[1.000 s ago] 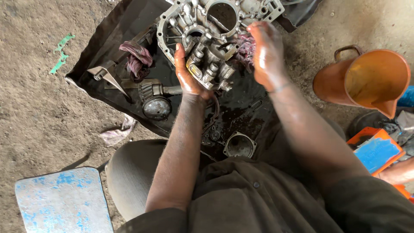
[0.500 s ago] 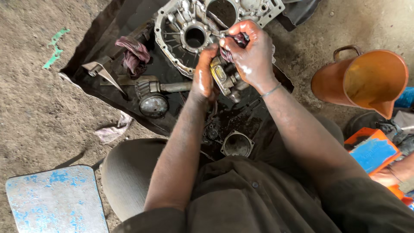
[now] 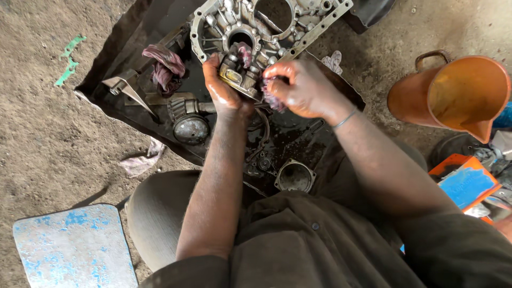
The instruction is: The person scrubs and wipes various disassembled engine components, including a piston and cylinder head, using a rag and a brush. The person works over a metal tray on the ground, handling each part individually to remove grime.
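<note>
The person is sitting low over a dark tray (image 3: 133, 114) on the dirt floor, both forearms reaching forward and slick with oil. The left hand (image 3: 223, 88) is turned palm inward, its grip wrapping around the side of a small metal part (image 3: 238, 74) and holding it up just in front of a large grey engine casing (image 3: 266, 24) that is lying in the tray. The right hand (image 3: 301, 88) is coming in from the other side with the wrist bent, fingers (image 3: 277, 72) curled and pinching a reddish rag (image 3: 273, 96) against the part; a thin bangle is sitting on that wrist. The two hands are nearly touching around the part.

A second crumpled rag (image 3: 165, 64) is lying in the tray to the left, near a round metal cap (image 3: 191, 128). A ring-shaped piece (image 3: 294, 176) is resting in the tray close to the person's lap. An orange jug (image 3: 458, 93) is standing on the floor to the right, well apart from the hands, and a worn blue board (image 3: 74, 248) is lying at lower left.
</note>
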